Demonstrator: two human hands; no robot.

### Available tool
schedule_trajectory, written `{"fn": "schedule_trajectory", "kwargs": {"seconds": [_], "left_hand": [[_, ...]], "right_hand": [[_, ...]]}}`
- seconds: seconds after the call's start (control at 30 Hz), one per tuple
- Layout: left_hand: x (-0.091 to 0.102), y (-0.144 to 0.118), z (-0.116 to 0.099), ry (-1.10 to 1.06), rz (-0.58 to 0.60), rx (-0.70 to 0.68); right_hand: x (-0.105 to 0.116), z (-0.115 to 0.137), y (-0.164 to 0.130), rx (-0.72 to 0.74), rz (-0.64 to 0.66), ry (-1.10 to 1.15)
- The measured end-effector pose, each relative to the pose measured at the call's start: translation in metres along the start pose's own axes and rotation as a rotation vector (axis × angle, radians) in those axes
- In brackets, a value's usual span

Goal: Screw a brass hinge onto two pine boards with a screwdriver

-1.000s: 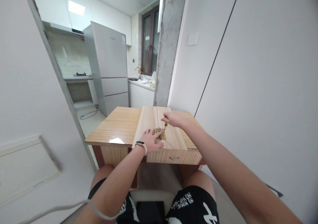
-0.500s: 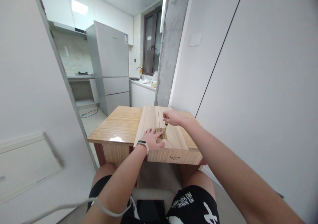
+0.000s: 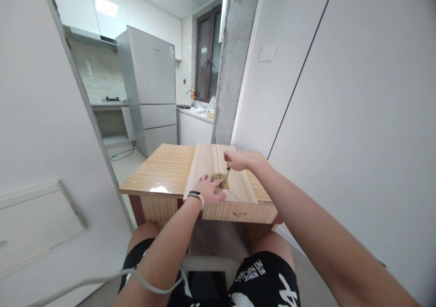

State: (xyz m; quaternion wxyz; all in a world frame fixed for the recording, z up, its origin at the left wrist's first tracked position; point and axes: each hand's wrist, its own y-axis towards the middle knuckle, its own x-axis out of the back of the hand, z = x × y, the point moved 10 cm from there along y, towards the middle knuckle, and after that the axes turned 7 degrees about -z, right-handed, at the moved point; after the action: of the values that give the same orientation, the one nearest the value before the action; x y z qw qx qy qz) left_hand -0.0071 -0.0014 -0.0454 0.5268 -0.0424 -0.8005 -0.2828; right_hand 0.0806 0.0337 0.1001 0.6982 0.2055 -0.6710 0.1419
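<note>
My right hand (image 3: 235, 160) is closed around the yellow handle of a screwdriver (image 3: 228, 171), whose shaft points down at a brass-coloured hinge (image 3: 225, 181). The hinge lies across the seam between two pale wooden boards (image 3: 204, 161) placed side by side on the desk. My left hand (image 3: 210, 190) rests on the boards, fingers spread, with fingertips touching the hinge's left and near side. A band with a dark screen is on the left wrist. Part of the hinge is hidden by the left fingers, and any screw under the tip is too small to make out.
The boards lie over a striped wooden desk (image 3: 163, 166) with a handled drawer front (image 3: 238, 213). A white wall (image 3: 340, 130) rises close on the right. A grey cable (image 3: 85, 283) crosses my left forearm. Beyond stand a refrigerator (image 3: 155, 73) and a sink counter (image 3: 194, 127).
My right hand has shifted very slightly on the screwdriver, which stays over the hinge. My left hand keeps its place. The whole view has moved a little.
</note>
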Motion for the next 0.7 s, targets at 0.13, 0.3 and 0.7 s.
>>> {"fn": "schedule_trajectory", "kwargs": {"seconds": [0.13, 0.3, 0.7], "left_hand": [[0.000, 0.000, 0.000, -0.017, 0.003, 0.013], [-0.002, 0.000, 0.000, -0.025, 0.011, 0.017], [0.000, 0.001, 0.000, -0.026, -0.009, 0.020]], "right_hand": [[0.003, 0.000, -0.001, -0.032, -0.022, -0.008], [-0.001, -0.011, -0.001, -0.115, 0.007, -0.024], [0.005, 0.004, -0.001, -0.021, -0.026, 0.015]]}}
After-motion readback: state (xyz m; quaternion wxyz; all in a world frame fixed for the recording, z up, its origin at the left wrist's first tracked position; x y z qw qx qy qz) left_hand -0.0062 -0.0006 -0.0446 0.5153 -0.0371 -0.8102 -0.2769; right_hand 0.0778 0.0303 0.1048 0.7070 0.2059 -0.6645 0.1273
